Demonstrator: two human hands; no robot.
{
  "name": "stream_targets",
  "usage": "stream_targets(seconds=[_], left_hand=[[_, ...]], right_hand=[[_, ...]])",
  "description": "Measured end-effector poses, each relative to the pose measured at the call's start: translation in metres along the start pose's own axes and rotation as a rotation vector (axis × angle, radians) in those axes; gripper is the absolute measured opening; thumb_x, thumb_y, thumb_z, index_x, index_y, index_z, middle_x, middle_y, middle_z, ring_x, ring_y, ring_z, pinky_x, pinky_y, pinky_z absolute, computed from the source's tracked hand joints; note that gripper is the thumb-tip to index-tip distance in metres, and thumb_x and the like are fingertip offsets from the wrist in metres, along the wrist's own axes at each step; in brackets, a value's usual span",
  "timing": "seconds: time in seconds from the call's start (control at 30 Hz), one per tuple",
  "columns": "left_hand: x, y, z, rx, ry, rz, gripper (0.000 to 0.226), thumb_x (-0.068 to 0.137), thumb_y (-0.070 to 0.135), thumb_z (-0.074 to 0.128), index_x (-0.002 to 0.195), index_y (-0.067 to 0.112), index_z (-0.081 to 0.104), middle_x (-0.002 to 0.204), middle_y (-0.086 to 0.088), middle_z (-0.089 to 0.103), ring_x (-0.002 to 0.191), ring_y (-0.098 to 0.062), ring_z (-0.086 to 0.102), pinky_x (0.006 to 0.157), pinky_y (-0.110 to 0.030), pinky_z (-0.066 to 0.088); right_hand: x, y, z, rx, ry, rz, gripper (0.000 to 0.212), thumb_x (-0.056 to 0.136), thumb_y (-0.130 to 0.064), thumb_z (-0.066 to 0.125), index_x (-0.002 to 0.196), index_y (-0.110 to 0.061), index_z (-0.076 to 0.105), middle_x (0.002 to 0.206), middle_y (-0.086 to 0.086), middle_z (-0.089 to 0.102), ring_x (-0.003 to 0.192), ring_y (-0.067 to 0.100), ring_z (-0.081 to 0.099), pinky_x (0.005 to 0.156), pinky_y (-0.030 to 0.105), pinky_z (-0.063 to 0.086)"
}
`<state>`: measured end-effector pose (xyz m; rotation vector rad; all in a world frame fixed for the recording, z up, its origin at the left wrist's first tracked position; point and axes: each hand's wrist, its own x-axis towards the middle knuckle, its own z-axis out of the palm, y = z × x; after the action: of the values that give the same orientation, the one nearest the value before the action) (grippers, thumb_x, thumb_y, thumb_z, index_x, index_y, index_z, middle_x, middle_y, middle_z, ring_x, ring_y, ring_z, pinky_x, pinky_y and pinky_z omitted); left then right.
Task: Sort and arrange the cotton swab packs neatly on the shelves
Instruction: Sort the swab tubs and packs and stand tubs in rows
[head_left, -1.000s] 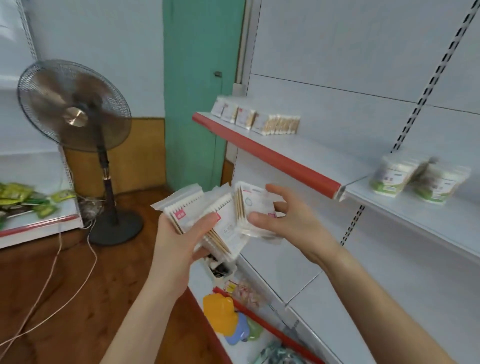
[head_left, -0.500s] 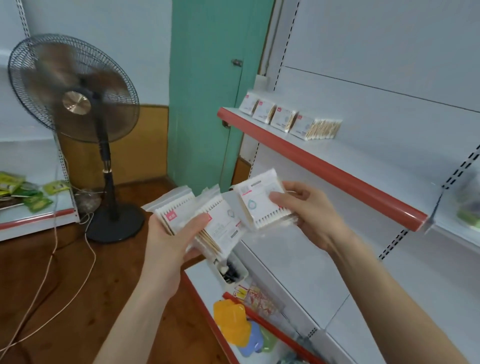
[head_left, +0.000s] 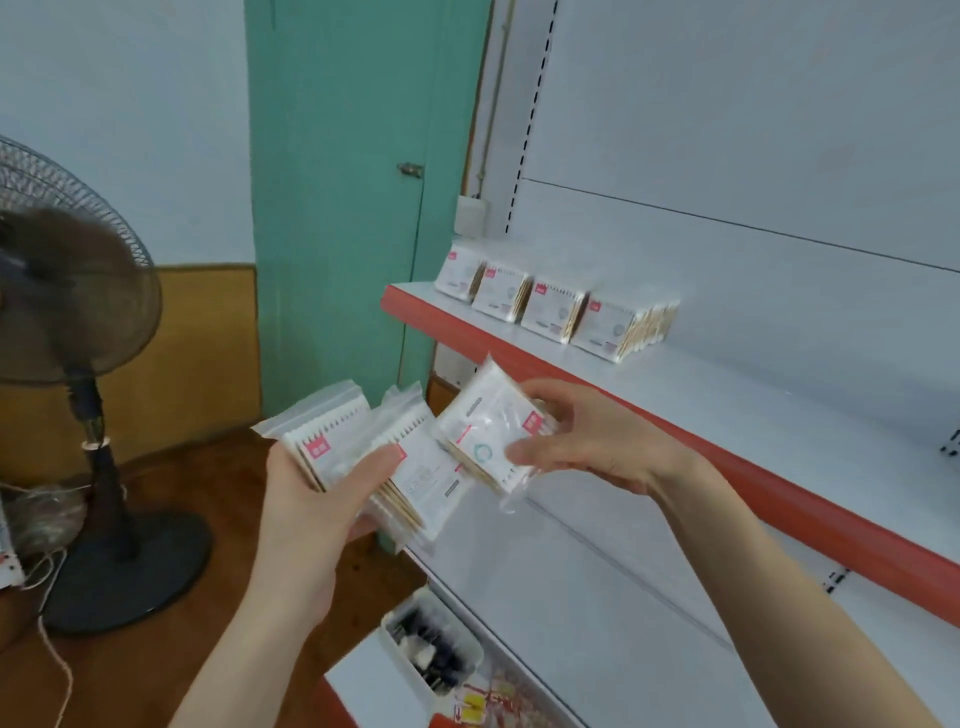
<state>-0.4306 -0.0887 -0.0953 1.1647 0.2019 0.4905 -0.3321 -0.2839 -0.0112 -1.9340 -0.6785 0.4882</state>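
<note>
A bundle of packs (head_left: 363, 457) is gripped in the left hand (head_left: 306, 504). One pack (head_left: 483, 431) is pinched by curled fingers (head_left: 550, 400) of the right hand (head_left: 602, 441), just below the red edge of the shelf (head_left: 753, 415). A row of packs (head_left: 556, 312) is lined at the shelf's far end, open surface beside it.

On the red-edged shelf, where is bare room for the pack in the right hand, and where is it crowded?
Bare: the shelf surface right of the row of packs, and a narrow strip between that row and the red front lip. Crowded: the shelf's left end by the green door, where the packs stand side by side.
</note>
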Motion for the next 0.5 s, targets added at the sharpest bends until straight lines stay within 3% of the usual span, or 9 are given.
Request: stream_targets(seconds=[0.2,0.33,0.4,0.5], left_hand=[[0.063,-0.004,0.010,-0.057,-0.079,-0.047,0.060,0.060,0.021,0.070,0.116,0.028,0.049,0.103,0.007,0.069,0.085,-0.011,0.070,0.061,-0.030,0.058],[0.107,-0.006,0.015,-0.069,-0.194,-0.090,0.064,0.057,0.021,0.070,0.117,0.024,0.049,0.103,0.005,0.069,0.084,-0.012,0.070,0.056,-0.026,0.056],[0.130,-0.006,0.018,-0.067,-0.275,-0.103,0.068,0.056,0.021,0.070,0.120,0.023,0.049,0.104,0.003,0.069,0.084,-0.012,0.070,0.058,-0.028,0.055],[0.161,-0.002,0.024,-0.068,-0.402,-0.112,0.067,0.058,0.018,0.071,0.121,0.022,0.049,0.103,0.000,0.070,0.084,-0.015,0.071,0.058,-0.030,0.057]], right_hand=[[0.034,0.000,-0.022,-0.012,0.242,0.008,0.042,0.072,0.003,0.072,0.106,-0.015,0.055,0.094,0.001,0.068,0.086,0.015,0.066,0.075,0.029,0.056],[0.040,-0.003,-0.042,-0.098,0.490,0.017,0.038,0.062,-0.013,0.081,0.091,-0.015,0.057,0.073,-0.007,0.069,0.069,0.007,0.065,0.065,0.021,0.052],[0.041,-0.003,-0.050,-0.093,0.593,0.035,0.038,0.059,-0.017,0.081,0.090,-0.014,0.059,0.080,0.001,0.071,0.074,0.013,0.066,0.071,0.026,0.056],[0.042,-0.006,-0.059,-0.072,0.761,0.035,0.031,0.069,-0.001,0.075,0.092,-0.016,0.062,0.083,0.000,0.070,0.077,0.011,0.067,0.069,0.022,0.056]])
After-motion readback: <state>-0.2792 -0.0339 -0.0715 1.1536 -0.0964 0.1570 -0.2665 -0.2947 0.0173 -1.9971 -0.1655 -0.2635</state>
